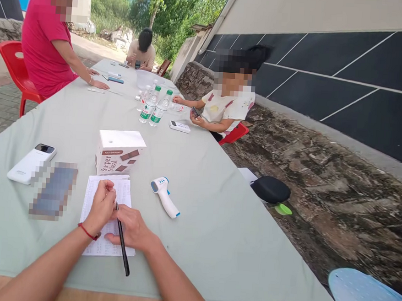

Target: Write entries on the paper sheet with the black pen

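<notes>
My left hand [101,205], with a red cord at the wrist, is closed above the printed sheets [86,239]; the inside of its fingers is hidden. Touching it, my right hand [134,228] has a black pen [122,246] lying across its fingers, the thin end up by the left hand. My right thumb stretches out over the paper. Just beyond the sheets stands a white and brown Super Meal box [120,156]. To the right of my hands lies a white and blue infrared thermometer [165,197].
Left of the sheets lie a white power bank [31,163] and a blurred-out phone [54,190]. Water bottles [155,107] with green caps stand farther up the cloth-covered table [215,243]. Three other people sit around it. A light blue chair [366,297] is at the lower right.
</notes>
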Demonstrator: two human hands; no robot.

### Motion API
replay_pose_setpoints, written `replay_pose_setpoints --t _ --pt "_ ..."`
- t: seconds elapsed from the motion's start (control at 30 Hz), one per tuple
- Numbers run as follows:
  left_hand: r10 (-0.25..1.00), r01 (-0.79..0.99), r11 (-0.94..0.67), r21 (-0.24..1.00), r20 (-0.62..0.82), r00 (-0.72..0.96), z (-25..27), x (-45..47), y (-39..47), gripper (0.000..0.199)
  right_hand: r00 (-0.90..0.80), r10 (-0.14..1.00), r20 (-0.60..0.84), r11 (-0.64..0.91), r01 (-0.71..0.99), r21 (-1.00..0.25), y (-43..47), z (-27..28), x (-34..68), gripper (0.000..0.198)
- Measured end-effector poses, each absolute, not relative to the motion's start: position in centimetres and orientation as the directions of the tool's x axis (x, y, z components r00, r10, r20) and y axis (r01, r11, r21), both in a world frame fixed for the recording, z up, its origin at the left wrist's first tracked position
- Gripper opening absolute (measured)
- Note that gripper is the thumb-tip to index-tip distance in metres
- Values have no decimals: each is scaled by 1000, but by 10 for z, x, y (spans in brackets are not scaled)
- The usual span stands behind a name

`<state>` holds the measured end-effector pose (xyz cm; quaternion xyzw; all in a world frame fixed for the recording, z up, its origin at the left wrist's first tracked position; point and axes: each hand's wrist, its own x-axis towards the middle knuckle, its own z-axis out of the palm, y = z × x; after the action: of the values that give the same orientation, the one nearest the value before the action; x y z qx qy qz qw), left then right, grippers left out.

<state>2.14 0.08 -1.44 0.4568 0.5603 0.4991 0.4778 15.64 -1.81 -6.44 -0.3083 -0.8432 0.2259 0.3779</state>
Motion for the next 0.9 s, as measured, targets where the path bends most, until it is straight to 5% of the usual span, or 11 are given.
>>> replay_pose_setpoints --t 0.1,0.17,0.27,0.33,0.43,0.53,0.9 --pt "971 -63 158 985 -166 -169 -31 29 1 14 -368 837 406 497 197 -845 -16 -61 168 12" --pt "986 96 34 995 -18 -166 -38 27 2 12 -189 921 341 365 110 -924 -12 -61 175 13" --pt "958 454 -283 845 268 98 -41 22 0 13 121 966 230 228 31 -973 -2 -64 182 26" --pt "884 584 -467 665 330 331 -42 22 -6 14 213 964 159 155 34 -987 4 -66 184 31" --pt "777 635 -625 454 283 562 -40 26 -15 19 262 963 70 54 68 -996 11 -69 182 26" --pt "757 674 -649 353 214 618 -37 30 -21 27 292 954 71 47 88 -995 13 -72 179 20" --pt "791 742 -610 277 158 592 -35 32 -24 38 260 962 86 53 129 -990 14 -79 176 19"
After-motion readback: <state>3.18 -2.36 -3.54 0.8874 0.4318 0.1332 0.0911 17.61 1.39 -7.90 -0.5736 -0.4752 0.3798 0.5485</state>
